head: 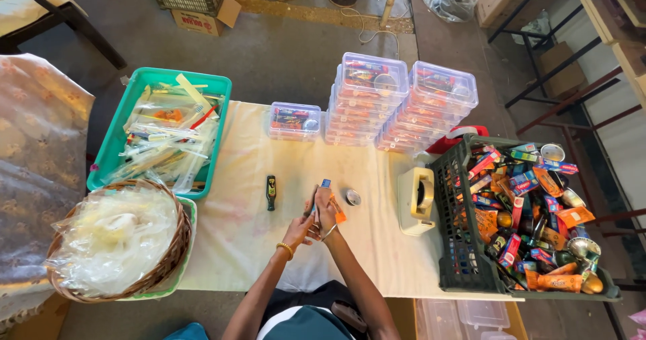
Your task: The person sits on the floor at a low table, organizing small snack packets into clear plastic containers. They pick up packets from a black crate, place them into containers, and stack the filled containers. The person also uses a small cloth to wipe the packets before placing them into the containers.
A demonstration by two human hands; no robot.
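both hands, left hand [299,231] and right hand [326,209], close together on a bundle of small packets [328,199] above the table [235,199]; judged light, thin, slippery, best pinched mid-length.

Woven wicker basket [171,259], glossy plastic boxes [374,78]

left hand [299,229]: fingers curled | right hand [325,209]: gripping, touching left

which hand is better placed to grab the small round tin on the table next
Right, probably. The small round tin lies just right of both hands; the right hand is nearer it. The left hand sits farther left, closer to the dark bottle. Both hands hold small packets.
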